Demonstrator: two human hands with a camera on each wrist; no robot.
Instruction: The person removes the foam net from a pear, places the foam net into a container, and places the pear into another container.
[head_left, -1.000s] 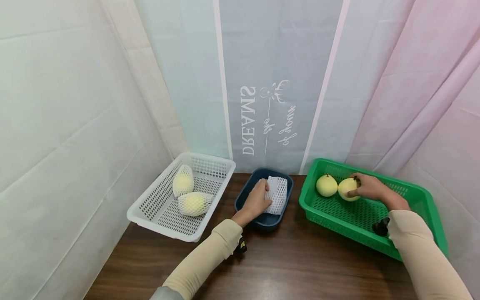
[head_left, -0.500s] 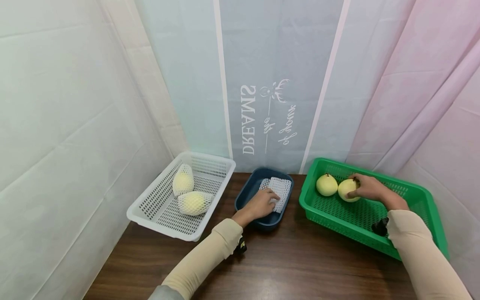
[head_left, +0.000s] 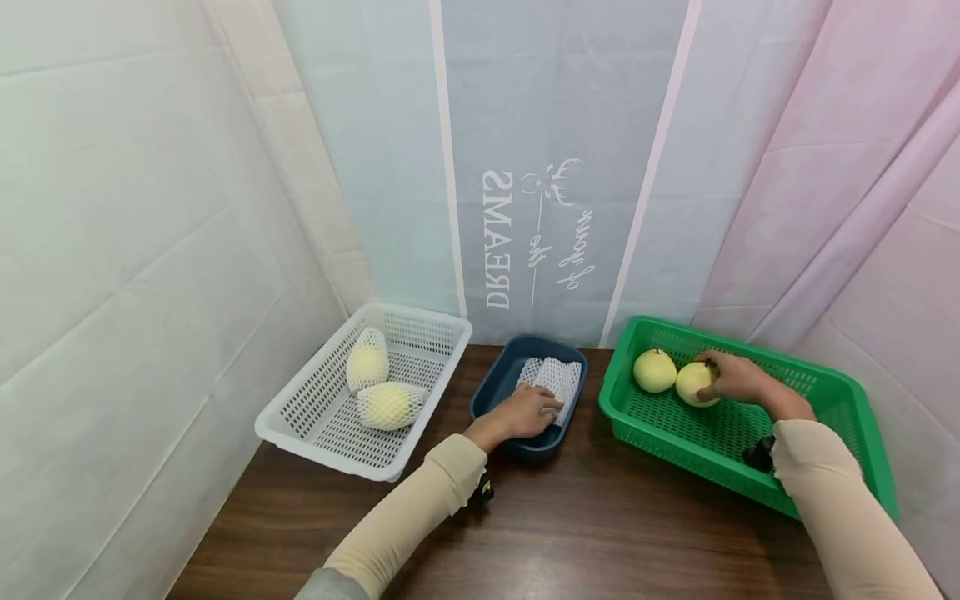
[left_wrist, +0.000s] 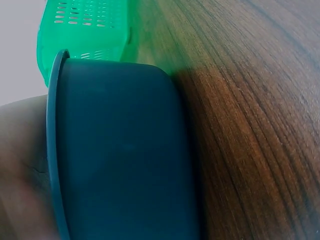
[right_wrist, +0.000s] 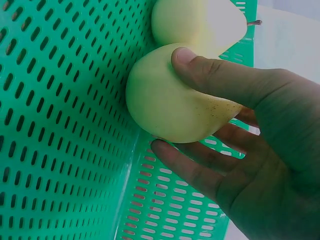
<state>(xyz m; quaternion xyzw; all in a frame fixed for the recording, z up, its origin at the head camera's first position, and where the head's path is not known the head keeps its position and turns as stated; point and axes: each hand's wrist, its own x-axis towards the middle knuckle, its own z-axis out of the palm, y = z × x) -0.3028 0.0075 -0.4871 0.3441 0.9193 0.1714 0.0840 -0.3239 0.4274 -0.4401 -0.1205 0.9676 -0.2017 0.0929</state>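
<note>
My left hand [head_left: 527, 412] reaches into a dark blue basin [head_left: 491, 387]. Its curled fingers and thumb pinch the near part of a white foam net sleeve [head_left: 558, 377], which bulges into a fold. Another foam net [head_left: 529, 369] lies beside it, partly covered by the hand. In the left wrist view, the basin's wall [left_wrist: 125, 145] hides the fingers. Inside the green basket [head_left: 847, 392], my right hand [head_left: 738, 379] grips a pale yellow pear [right_wrist: 167, 100], thumb on one side and fingers on the other. A second pear [head_left: 655, 371] sits against it, stem showing.
At the left stands a white perforated basket [head_left: 322, 442] holding two pears in foam nets [head_left: 367, 360]. All the containers stand on a dark wooden table [head_left: 570, 525]. Hanging cloth [head_left: 555, 100] closes off the back and sides.
My left hand has moved slightly right and down onto the foam nets, which have spread apart; the upper one is now folded. My right hand stays on the pear, almost unmoved.
</note>
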